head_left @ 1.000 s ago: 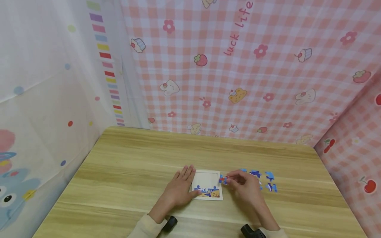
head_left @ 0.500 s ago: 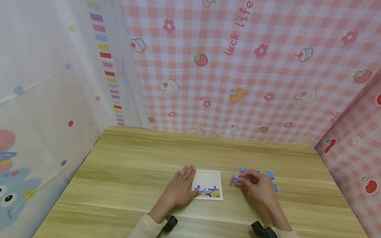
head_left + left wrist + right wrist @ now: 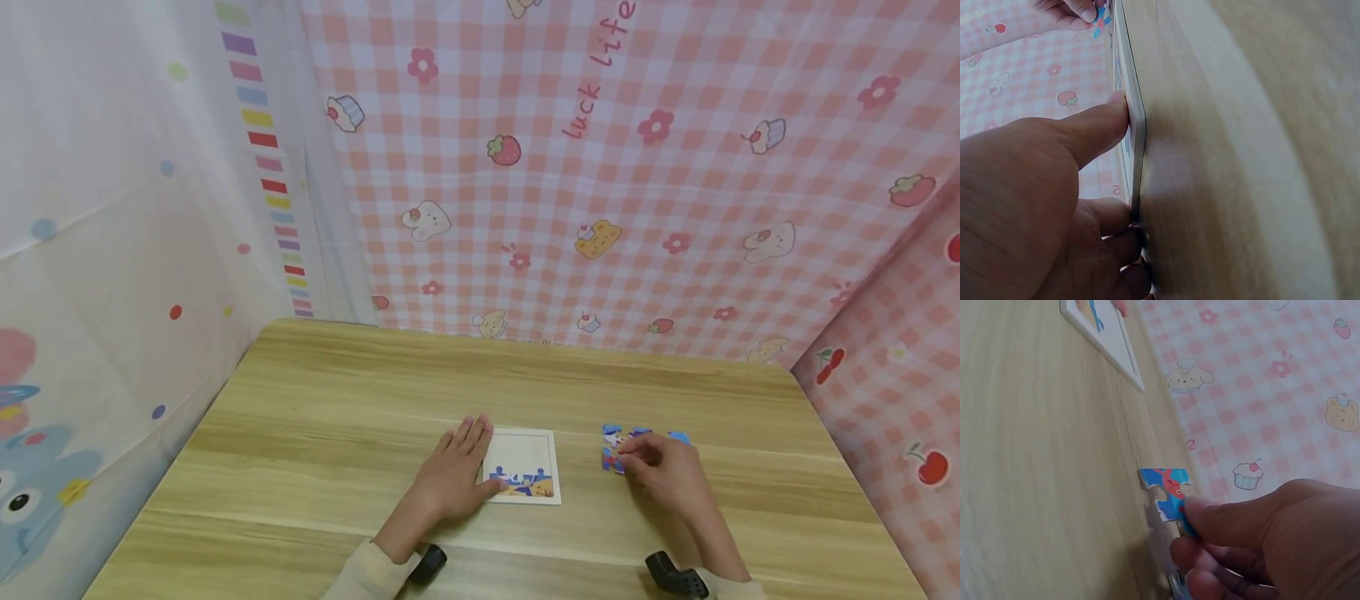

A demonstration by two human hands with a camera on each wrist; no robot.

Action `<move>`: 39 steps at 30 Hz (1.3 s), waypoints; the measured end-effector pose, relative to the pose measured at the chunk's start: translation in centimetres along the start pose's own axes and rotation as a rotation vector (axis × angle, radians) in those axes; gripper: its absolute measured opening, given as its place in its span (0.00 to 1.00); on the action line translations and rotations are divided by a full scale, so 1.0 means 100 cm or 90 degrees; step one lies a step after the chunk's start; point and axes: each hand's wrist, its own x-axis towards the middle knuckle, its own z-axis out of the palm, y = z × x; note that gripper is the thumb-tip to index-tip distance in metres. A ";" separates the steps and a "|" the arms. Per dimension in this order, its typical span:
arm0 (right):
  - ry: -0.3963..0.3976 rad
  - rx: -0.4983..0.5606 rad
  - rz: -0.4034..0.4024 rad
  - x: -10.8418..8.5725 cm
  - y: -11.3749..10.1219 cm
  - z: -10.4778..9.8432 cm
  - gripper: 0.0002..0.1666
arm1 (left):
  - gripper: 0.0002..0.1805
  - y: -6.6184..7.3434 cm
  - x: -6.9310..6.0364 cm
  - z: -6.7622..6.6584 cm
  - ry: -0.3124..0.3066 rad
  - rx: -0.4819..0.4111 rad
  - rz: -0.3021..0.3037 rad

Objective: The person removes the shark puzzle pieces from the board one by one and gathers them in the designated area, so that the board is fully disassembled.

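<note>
My left hand lies on the left side of a white puzzle board, its fingers along the edge and its thumb over the lower part. Joined pieces in orange and blue fill the bottom of the board. In the left wrist view the thumb presses the board's rim. To the right of the board, my right hand pinches a blue puzzle piece with a red figure between thumb and fingers. It holds the piece close to the loose pieces, partly hiding them.
A wooden table carries everything, with bare wood between board and loose pieces. Behind it hangs a pink checked cloth, with a white printed cloth at the left. Each wrist wears a black device.
My right hand has moved right, away from the board, carrying the puzzle piece to the loose pieces. The left hand has stayed in place on the board.
</note>
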 end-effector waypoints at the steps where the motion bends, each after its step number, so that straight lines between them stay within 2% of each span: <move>1: 0.006 -0.021 -0.011 0.000 0.000 -0.001 0.03 | 0.48 0.000 0.000 0.000 0.000 0.000 0.000; 6: 0.014 -0.078 -0.039 -0.001 0.002 -0.004 0.04 | 0.48 0.000 0.000 0.000 0.002 -0.001 0.000; 16: 0.017 -0.102 -0.057 0.001 0.001 0.000 0.04 | 0.47 0.003 -0.001 -0.005 -0.005 -0.016 0.009; 29: -0.015 -0.107 -0.058 0.005 0.002 0.001 0.04 | 0.47 0.003 -0.001 -0.004 -0.004 -0.008 0.007; 35: -0.016 -0.105 -0.065 0.004 0.000 0.001 0.03 | 0.47 0.004 -0.003 -0.005 -0.003 -0.010 0.006; 39: -0.002 -0.102 -0.087 0.003 -0.002 0.000 0.02 | 0.48 0.002 -0.003 -0.004 -0.005 -0.016 0.003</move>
